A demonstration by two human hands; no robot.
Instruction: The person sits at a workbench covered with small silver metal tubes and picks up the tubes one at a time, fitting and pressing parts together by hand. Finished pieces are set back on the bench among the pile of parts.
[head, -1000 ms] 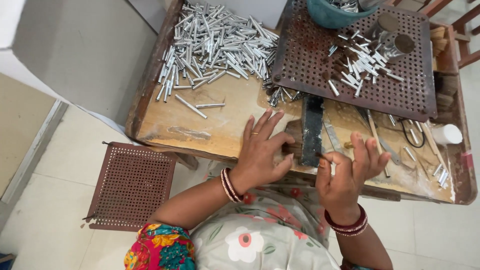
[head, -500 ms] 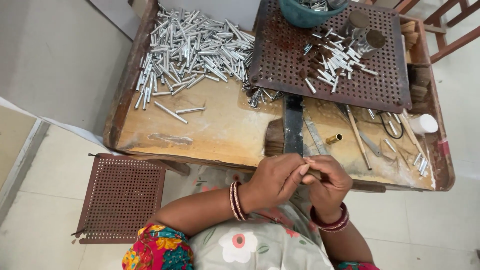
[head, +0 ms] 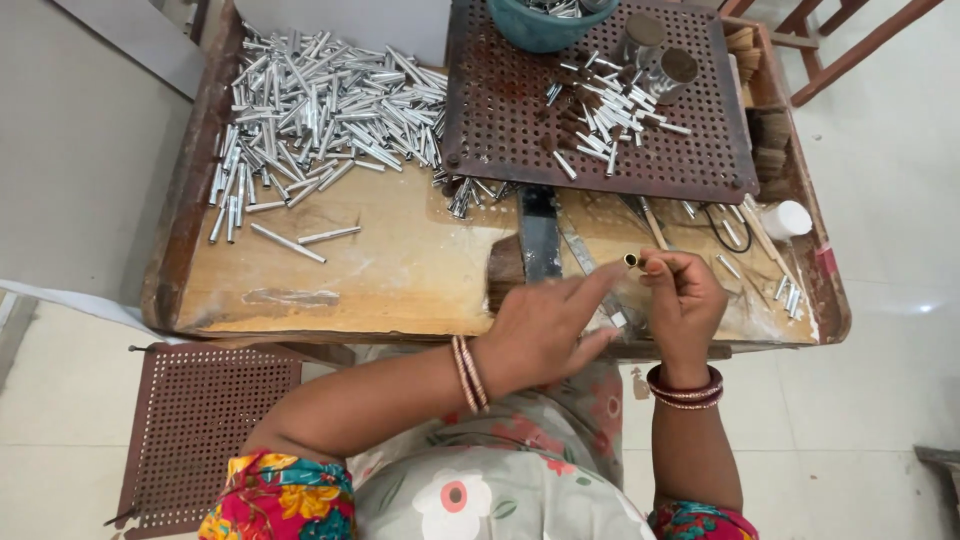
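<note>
Looking down from the head camera: a worn wooden work tray (head: 400,270) with raised, dark edges sits on a pale tiled floor (head: 880,400); its board is scuffed and stained, with a dark metal bar (head: 538,235) running front to back near the middle. On the far left of the board lies a big loose heap of short silver metal tubes (head: 320,100), a few strays (head: 288,243) lying apart nearer the front. A brown perforated metal plate (head: 500,120) covers the far right part of the tray; on it a smaller scatter of the same tubes (head: 600,115), a teal bowl (head: 540,30) at the far edge with some metal pieces inside, contents only partly in view, and two round metal tins (head: 662,58) side by side, what is in them not readable. At the right edge of the tray, a small white bottle (head: 790,218) and thin sticks and wire, blurred. Below the tray on the left, a second brown perforated plate (head: 200,420) lies on the floor. A red-brown chair frame (head: 850,50) shows at the top right. The right hand (head: 685,300) is closed around a small brass-coloured tube (head: 632,261), pinching it at the fingertips above the front right of the board. The left hand (head: 545,330) holds nothing, fingers stretched out loosely, index finger reaching toward the brass tube, just short of it. Bangles on both wrists.
</note>
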